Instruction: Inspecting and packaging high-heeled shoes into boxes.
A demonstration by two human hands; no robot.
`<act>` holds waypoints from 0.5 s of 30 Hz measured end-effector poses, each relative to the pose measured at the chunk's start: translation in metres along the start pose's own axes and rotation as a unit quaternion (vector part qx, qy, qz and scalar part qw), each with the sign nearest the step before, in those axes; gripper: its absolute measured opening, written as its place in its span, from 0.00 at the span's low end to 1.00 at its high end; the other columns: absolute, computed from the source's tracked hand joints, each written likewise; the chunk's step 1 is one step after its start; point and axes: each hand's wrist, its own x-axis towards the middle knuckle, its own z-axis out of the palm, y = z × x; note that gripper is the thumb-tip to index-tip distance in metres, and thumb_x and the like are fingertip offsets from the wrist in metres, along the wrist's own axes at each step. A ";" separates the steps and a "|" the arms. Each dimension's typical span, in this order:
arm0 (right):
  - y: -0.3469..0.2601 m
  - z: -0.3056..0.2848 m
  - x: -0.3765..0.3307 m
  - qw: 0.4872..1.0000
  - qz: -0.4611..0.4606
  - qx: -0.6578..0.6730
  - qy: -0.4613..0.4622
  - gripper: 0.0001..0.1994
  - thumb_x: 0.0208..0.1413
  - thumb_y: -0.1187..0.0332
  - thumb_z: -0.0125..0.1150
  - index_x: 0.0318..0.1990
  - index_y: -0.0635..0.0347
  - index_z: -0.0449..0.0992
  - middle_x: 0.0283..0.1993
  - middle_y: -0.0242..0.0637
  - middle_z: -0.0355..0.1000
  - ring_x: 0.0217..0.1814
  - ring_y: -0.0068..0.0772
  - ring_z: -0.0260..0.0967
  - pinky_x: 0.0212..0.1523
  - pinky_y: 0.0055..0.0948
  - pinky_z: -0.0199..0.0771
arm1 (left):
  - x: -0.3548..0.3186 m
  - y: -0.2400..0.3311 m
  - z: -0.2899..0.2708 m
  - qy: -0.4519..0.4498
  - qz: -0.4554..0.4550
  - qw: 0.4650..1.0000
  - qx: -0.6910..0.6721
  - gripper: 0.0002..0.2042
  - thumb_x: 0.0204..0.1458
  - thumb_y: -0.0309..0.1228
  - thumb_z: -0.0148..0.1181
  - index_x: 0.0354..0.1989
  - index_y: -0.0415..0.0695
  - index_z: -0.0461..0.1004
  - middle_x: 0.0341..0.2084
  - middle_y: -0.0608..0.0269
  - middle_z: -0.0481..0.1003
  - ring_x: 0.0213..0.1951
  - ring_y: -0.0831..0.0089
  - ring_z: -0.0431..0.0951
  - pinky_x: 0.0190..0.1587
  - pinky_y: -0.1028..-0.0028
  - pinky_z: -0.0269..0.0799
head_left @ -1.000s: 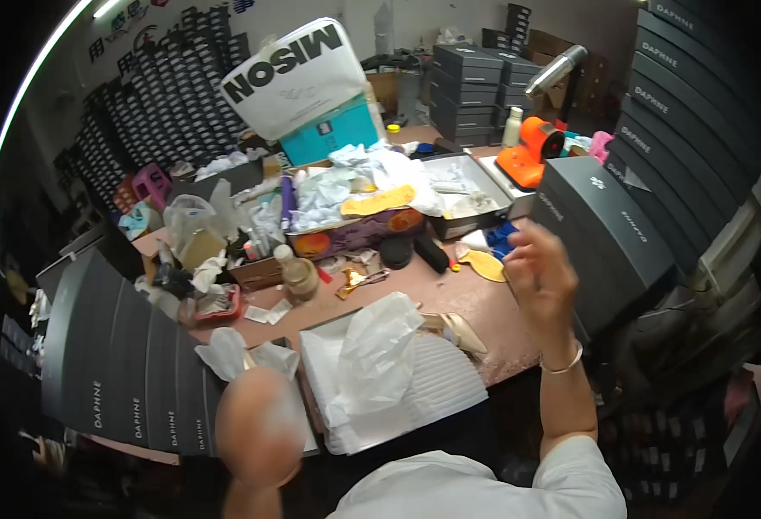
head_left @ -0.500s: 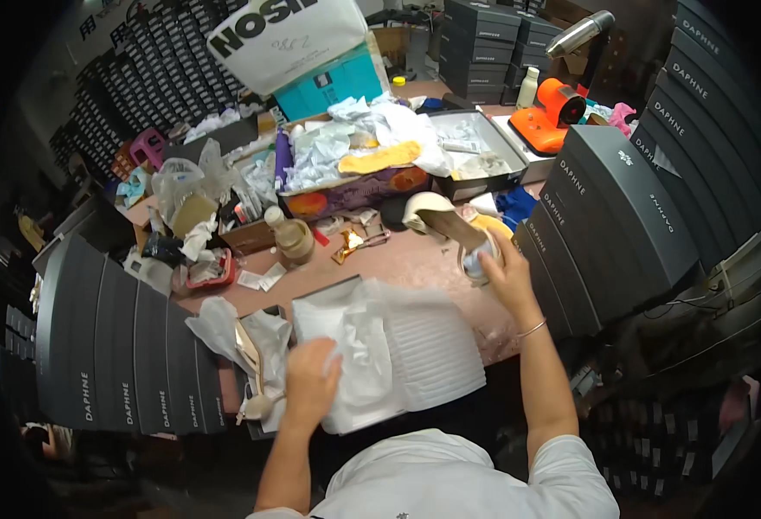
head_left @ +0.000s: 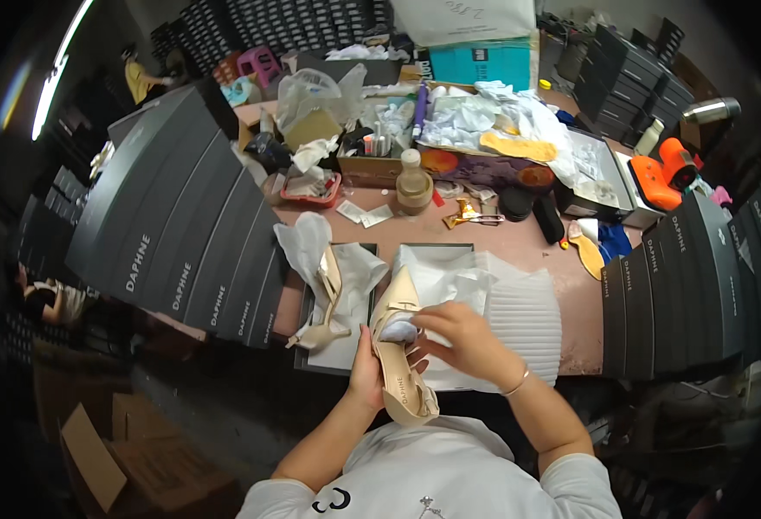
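Note:
My left hand is closed around a beige pointed slingback shoe, held over the front edge of the table with its toe pointing away from me. A pale paper wad fills the front of the shoe's opening. Over that opening is my right hand, its fingertips at the shoe's side and a gap between thumb and forefinger. A matching beige shoe lies to the left on white tissue paper in a dark shoebox. Behind the held shoe is a tissue-lined box with a ribbed white sheet.
Stacks of dark shoeboxes flank the table, with another stack at right. Farther back are a bottle, a carton of crumpled paper, a yellow insole and an orange device. A person is in the far left background.
The shoe has come from the table's right side to the front middle and is now in my left hand. My right hand has followed to its opening. The view has swung left.

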 end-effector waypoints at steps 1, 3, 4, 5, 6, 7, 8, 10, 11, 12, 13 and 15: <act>0.000 0.016 -0.004 0.999 0.030 0.007 -0.022 0.16 0.42 0.69 0.68 0.40 0.60 0.75 0.42 0.40 0.74 0.39 0.43 0.70 0.39 0.37 0.69 | -0.005 -0.005 0.005 0.027 0.001 0.999 -0.031 0.38 0.57 0.65 0.29 0.60 0.42 0.61 0.47 0.52 0.72 0.42 0.62 0.75 0.44 0.63 0.74; -0.008 0.036 -0.007 0.995 0.075 -0.003 -0.064 0.17 0.42 0.69 0.68 0.42 0.60 0.74 0.41 0.40 0.74 0.38 0.44 0.69 0.40 0.38 0.69 | -0.004 -0.018 -0.022 -0.041 0.009 0.998 -0.040 0.37 0.58 0.64 0.28 0.61 0.43 0.59 0.50 0.52 0.70 0.51 0.60 0.72 0.53 0.59 0.69; -0.010 0.043 -0.005 0.993 0.085 -0.015 -0.082 0.18 0.42 0.69 0.67 0.43 0.61 0.73 0.41 0.40 0.73 0.38 0.45 0.69 0.40 0.39 0.69 | -0.009 -0.020 -0.013 0.005 0.032 0.999 -0.035 0.36 0.59 0.63 0.28 0.62 0.45 0.57 0.55 0.54 0.67 0.56 0.61 0.68 0.57 0.59 0.66; -0.013 0.056 -0.010 0.998 0.057 -0.023 -0.017 0.20 0.42 0.68 0.67 0.45 0.61 0.71 0.39 0.40 0.73 0.38 0.47 0.68 0.41 0.40 0.68 | -0.016 -0.021 -0.005 0.031 0.046 0.998 -0.020 0.35 0.59 0.63 0.29 0.63 0.46 0.57 0.56 0.55 0.65 0.57 0.61 0.67 0.58 0.59 0.64; -0.011 0.060 -0.011 0.996 0.084 -0.013 -0.023 0.20 0.43 0.68 0.67 0.44 0.61 0.71 0.38 0.41 0.73 0.37 0.47 0.68 0.40 0.40 0.68 | -0.020 -0.025 0.000 0.057 0.059 0.997 -0.004 0.35 0.59 0.62 0.29 0.64 0.47 0.56 0.57 0.56 0.64 0.59 0.62 0.65 0.60 0.60 0.63; -0.013 0.058 -0.015 0.993 0.116 -0.005 -0.036 0.19 0.43 0.68 0.67 0.44 0.61 0.70 0.38 0.42 0.72 0.37 0.48 0.68 0.40 0.40 0.68 | -0.016 -0.032 -0.001 0.040 0.072 0.997 0.013 0.35 0.59 0.62 0.29 0.65 0.48 0.54 0.59 0.57 0.62 0.60 0.62 0.63 0.61 0.61 0.60; -0.014 0.058 -0.018 0.988 0.148 0.004 -0.050 0.19 0.43 0.68 0.67 0.44 0.61 0.70 0.37 0.42 0.72 0.37 0.49 0.68 0.40 0.40 0.68 | -0.016 -0.032 -0.003 0.057 0.078 0.995 0.014 0.35 0.59 0.63 0.29 0.64 0.48 0.55 0.58 0.57 0.63 0.59 0.62 0.64 0.61 0.61 0.61; -0.008 0.066 -0.008 0.990 0.136 0.009 -0.039 0.18 0.42 0.70 0.65 0.43 0.61 0.70 0.36 0.44 0.71 0.34 0.49 0.69 0.36 0.40 0.70 | -0.016 -0.031 0.000 0.087 0.089 0.992 0.018 0.36 0.58 0.64 0.29 0.63 0.47 0.56 0.56 0.57 0.64 0.57 0.62 0.66 0.60 0.60 0.62; -0.008 0.067 -0.005 0.991 0.130 0.004 -0.027 0.18 0.41 0.70 0.64 0.42 0.62 0.69 0.36 0.45 0.71 0.33 0.50 0.69 0.35 0.41 0.70 | -0.016 -0.030 0.001 0.073 0.105 0.991 0.033 0.35 0.59 0.63 0.29 0.63 0.46 0.55 0.56 0.57 0.63 0.57 0.62 0.66 0.59 0.60 0.62; -0.007 0.068 -0.004 0.992 0.123 0.000 -0.015 0.17 0.41 0.71 0.63 0.41 0.63 0.69 0.35 0.46 0.71 0.32 0.50 0.69 0.34 0.41 0.71 | -0.015 -0.031 0.001 0.068 0.108 0.991 0.041 0.35 0.59 0.62 0.29 0.63 0.46 0.56 0.56 0.57 0.63 0.57 0.63 0.66 0.59 0.61 0.63; -0.004 0.067 -0.006 0.994 0.107 0.002 0.000 0.19 0.41 0.71 0.61 0.44 0.62 0.68 0.33 0.46 0.70 0.31 0.51 0.69 0.32 0.42 0.71 | -0.012 -0.029 -0.001 0.064 0.113 0.990 0.047 0.34 0.60 0.62 0.29 0.63 0.46 0.56 0.56 0.57 0.64 0.57 0.63 0.66 0.59 0.61 0.63; -0.004 0.059 -0.013 0.984 0.163 0.059 -0.032 0.21 0.43 0.70 0.61 0.48 0.61 0.66 0.33 0.47 0.69 0.32 0.52 0.69 0.33 0.42 0.71 | 0.000 -0.025 -0.013 0.050 0.128 0.989 0.053 0.33 0.60 0.60 0.30 0.62 0.46 0.57 0.55 0.57 0.64 0.57 0.65 0.66 0.57 0.63 0.65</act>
